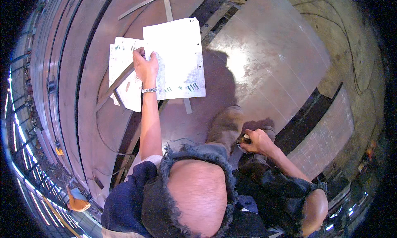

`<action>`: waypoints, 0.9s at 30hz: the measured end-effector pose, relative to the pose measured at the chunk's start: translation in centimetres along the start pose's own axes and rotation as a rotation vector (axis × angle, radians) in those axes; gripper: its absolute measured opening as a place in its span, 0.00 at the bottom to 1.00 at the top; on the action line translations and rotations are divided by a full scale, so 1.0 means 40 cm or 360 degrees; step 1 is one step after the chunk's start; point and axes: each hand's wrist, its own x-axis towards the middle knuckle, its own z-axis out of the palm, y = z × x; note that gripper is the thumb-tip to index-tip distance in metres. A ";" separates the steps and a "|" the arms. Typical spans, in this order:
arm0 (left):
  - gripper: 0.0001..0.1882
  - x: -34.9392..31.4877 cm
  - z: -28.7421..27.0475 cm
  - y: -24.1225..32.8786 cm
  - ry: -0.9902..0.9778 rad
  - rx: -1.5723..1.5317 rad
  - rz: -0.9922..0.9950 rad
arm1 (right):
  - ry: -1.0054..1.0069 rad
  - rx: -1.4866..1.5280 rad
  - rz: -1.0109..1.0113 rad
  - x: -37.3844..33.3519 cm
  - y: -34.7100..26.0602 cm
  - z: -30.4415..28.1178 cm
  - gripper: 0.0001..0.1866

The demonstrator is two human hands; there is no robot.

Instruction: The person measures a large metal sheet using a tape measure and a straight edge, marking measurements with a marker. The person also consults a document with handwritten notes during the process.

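My left hand [145, 66] is closed at the left edge of a large white sheet of paper [178, 43], pinching it. A second, marked sheet [128, 97] lies partly under it to the left, with a flat dark metal bar [120, 80] across it. Close to my knee, my right hand [259, 142] is closed around a small dark object [245, 139] with a brownish-yellow part; my fingers hide most of it, so its kind is unclear. A thin metal square [166, 5] reaches under the large sheet and shows again below it.
Large steel plates [256, 43] with chalk lines lie beneath me, with dark gaps [306, 114] between them. Another chalk-marked plate [324, 141] is at the right. A cable [349, 43] curves over the floor. Far left, a person [77, 200] in orange stands beyond long metal pieces [70, 72].
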 end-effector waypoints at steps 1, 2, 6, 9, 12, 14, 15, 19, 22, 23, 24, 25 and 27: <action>0.24 -0.010 0.013 0.019 -0.0007 0.0112 0.0007 | -0.0005 -0.0012 0.0011 -0.009 0.007 0.000 0.23; 0.24 -0.015 0.000 0.041 0.0004 0.0236 0.0013 | -0.0012 -0.0027 0.0002 -0.005 0.008 -0.006 0.23; 0.24 -0.020 -0.021 0.051 0.0093 0.0330 0.0197 | 0.0078 0.0095 0.0090 0.012 0.009 -0.059 0.21; 0.19 -0.040 -0.035 0.110 0.0076 0.0012 0.0289 | 0.0223 0.0329 0.0113 -0.008 0.021 -0.142 0.19; 0.12 -0.090 -0.041 0.210 -0.0097 -0.0395 0.0324 | 0.0473 0.0784 0.0278 -0.052 0.040 -0.210 0.17; 0.09 -0.149 -0.079 0.270 -0.0505 -0.0870 0.0149 | 0.0619 0.1175 0.0196 -0.043 0.041 -0.226 0.15; 0.09 -0.188 -0.058 0.302 -0.0827 -0.1285 0.0025 | 0.0695 0.1267 0.0213 -0.060 0.018 -0.249 0.14; 0.18 -0.364 -0.061 0.429 -0.1863 -0.1499 0.0105 | 0.0843 0.1619 0.0220 -0.061 -0.031 -0.269 0.11; 0.24 -0.424 -0.082 0.493 -0.2025 -0.1427 0.0536 | 0.0925 0.1665 0.0159 -0.052 -0.035 -0.245 0.12; 0.25 -0.438 -0.070 0.499 -0.2095 -0.1470 0.0486 | 0.0887 0.1652 0.0130 -0.059 -0.037 -0.241 0.12; 0.26 -0.447 -0.059 0.498 -0.2165 -0.1512 0.0436 | 0.0850 0.1640 0.0102 -0.070 -0.039 -0.236 0.12; 0.27 -0.448 -0.044 0.493 -0.2355 -0.1626 0.0181 | 0.0813 0.1627 0.0075 -0.078 -0.043 -0.235 0.12; 0.28 -0.445 0.004 0.475 -0.2728 -0.1829 -0.0360 | 0.0693 0.1481 0.0006 -0.090 -0.070 -0.255 0.14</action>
